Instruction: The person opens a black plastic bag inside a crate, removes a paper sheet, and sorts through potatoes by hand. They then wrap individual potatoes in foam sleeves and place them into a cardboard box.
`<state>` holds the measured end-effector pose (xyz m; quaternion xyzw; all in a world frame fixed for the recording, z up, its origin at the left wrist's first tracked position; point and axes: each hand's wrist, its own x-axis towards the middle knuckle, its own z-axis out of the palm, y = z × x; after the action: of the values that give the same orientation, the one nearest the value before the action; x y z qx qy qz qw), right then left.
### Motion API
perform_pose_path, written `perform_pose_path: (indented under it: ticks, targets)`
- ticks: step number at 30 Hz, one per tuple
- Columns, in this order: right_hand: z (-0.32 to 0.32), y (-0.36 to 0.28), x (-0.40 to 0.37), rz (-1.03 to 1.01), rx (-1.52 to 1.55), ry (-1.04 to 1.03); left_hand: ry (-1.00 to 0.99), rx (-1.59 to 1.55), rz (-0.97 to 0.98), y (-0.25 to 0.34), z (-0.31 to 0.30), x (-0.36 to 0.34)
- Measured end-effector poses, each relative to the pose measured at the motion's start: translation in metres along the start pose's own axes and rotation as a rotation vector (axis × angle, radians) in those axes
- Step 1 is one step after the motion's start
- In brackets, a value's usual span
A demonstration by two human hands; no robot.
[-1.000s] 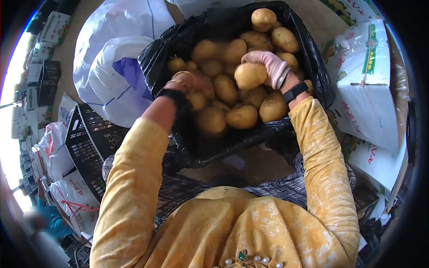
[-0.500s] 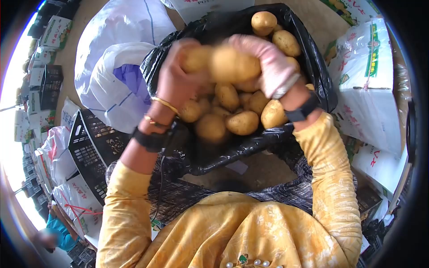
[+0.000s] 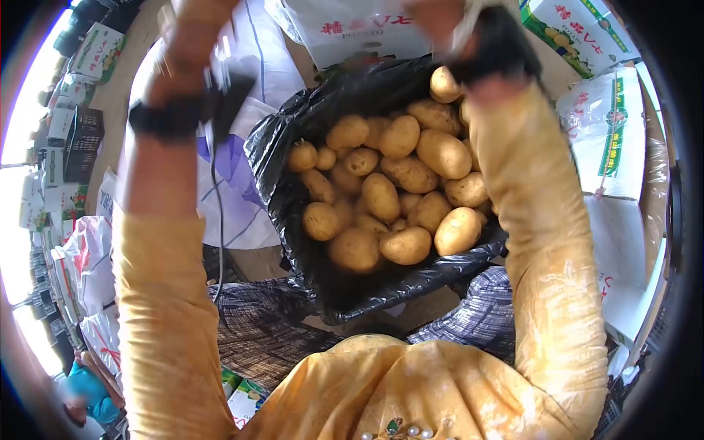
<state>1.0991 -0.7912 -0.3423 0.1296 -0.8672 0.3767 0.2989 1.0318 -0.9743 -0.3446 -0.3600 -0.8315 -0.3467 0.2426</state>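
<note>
Left hand: the left hand [image 3: 194, 22] was way up at the top edge of the view, blurred and half cropped. I could not tell whether it was clenched or slack, or whether it gripped anything.
Right hand: the gloved right hand [image 3: 438, 11] was just as high and just as smeared, and its grip could not be read either.
Wrists: a black band [image 3: 172, 117] circled the left wrist, with a thin cable [image 3: 217, 198] hanging down from it.
Potatoes: the potatoes [image 3: 389, 191] lay heaped in the black liner [image 3: 290, 198], between the two raised arms and below both hands.
Contact: neither hand touched the heap, though one potato [image 3: 444, 84] sat just under the right wrist.
Done so far: little showed as done, by my reading; the liner was brim-full.
Left to do: nearly the whole heap looked unhandled.
Around: white sacks [image 3: 242, 213] lay beside the liner on the left, printed cartons [image 3: 609, 125] stood on the right, and a black crate [image 3: 82, 136] sat on the floor well off to the left.
</note>
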Motion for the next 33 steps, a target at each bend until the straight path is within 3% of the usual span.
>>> perform_pose_path:
  ticks: [1,2,3,4,5,6,7,8,9,11,12,13,14,15,16,17,18,19,20,21,23,24,26,27,29,30,33]
  targets:
    - [0.022,0.005,-0.027,-0.012,-0.137,-0.124,-0.134,0.097,-0.071,-0.005,0.014,-0.038]
    - [0.036,0.002,-0.065,0.013,-0.31,-0.367,-0.168,0.314,0.173,-0.025,0.042,-0.083]
    - [0.053,0.003,-0.1,0.017,-0.439,-0.667,-0.645,0.62,0.012,0.002,0.048,-0.117]
    - [0.078,0.02,-0.137,0.059,-0.425,-0.94,-0.906,0.547,-0.097,0.023,0.059,-0.146]
    - [0.092,0.029,-0.172,-0.011,-0.552,-1.146,-0.932,0.404,-0.104,0.002,0.085,-0.196]
    - [0.107,0.039,-0.201,0.016,-0.551,-1.186,-1.089,0.376,-0.279,0.012,0.099,-0.221]
    - [0.116,0.047,-0.227,-0.081,-0.64,-1.056,-1.119,0.43,-0.385,0.039,0.105,-0.229]
    - [0.124,0.045,-0.234,0.145,-0.655,-1.071,-1.141,0.488,-0.489,0.06,0.111,-0.23]
    - [0.137,0.051,-0.244,0.233,-0.621,-1.013,-1.138,0.492,-0.495,0.069,0.116,-0.233]
    - [0.152,0.056,-0.246,0.315,-0.587,-0.941,-0.943,0.767,-0.156,0.075,0.123,-0.234]
    - [0.156,0.054,-0.246,0.385,-0.58,-0.897,-0.94,0.773,-0.147,0.069,0.124,-0.234]
    - [0.157,0.052,-0.245,0.457,-0.573,-0.854,-0.935,0.85,-0.278,0.058,0.123,-0.233]
    - [0.149,0.054,-0.24,0.463,-0.573,-0.842,-0.925,0.925,-0.407,0.051,0.117,-0.225]
    - [0.136,0.061,-0.237,0.36,-0.461,-0.893,-1.071,0.815,-0.441,0.044,0.108,-0.219]
    - [0.121,0.066,-0.233,0.249,-0.352,-0.943,-1.065,0.819,-0.44,0.032,0.113,-0.215]
    - [0.106,0.069,-0.234,0.321,-0.139,-0.789,-1.055,0.781,-0.532,0.018,0.123,-0.216]
    - [0.089,0.069,-0.228,0.515,0.045,-0.685,-1.044,0.739,-0.622,0.014,0.127,-0.218]
    - [0.075,0.069,-0.223,0.688,0.474,-0.523,-1.095,0.796,-0.451,0.021,0.122,-0.215]
    - [0.061,0.068,-0.222,0.839,0.902,-0.328,-1.088,0.794,-0.435,0.024,0.119,-0.213]
    - [0.039,0.068,-0.225,1.238,1.33,-0.233,-1.07,0.762,-0.475,0.024,0.115,-0.213]
    - [0.026,0.072,-0.235,1.247,1.588,-0.155,-1.038,0.734,-0.484,0.023,0.102,-0.211]
    - [0.026,0.066,-0.238,1.292,1.664,-0.092,-0.931,0.74,-0.366,0.015,0.097,-0.217]
    - [0.017,0.048,-0.243,1.36,1.442,-0.217,-0.955,0.585,-0.452,0.027,0.075,-0.196]
    - [0.018,0.046,-0.249,1.406,1.368,-0.261,-0.722,0.517,-0.55,0.047,0.059,-0.194]
    - [0.012,0.031,-0.256,1.492,1.296,-0.385,-0.577,0.207,-0.596,0.064,0.044,-0.193]
    - [0.011,0.026,-0.26,1.491,1.302,-0.385,-0.513,0.106,-0.659,0.073,0.039,-0.193]
    - [0.005,0.015,-0.27,1.334,1.325,-0.308,-0.349,0.004,-0.599,0.074,0.045,-0.198]
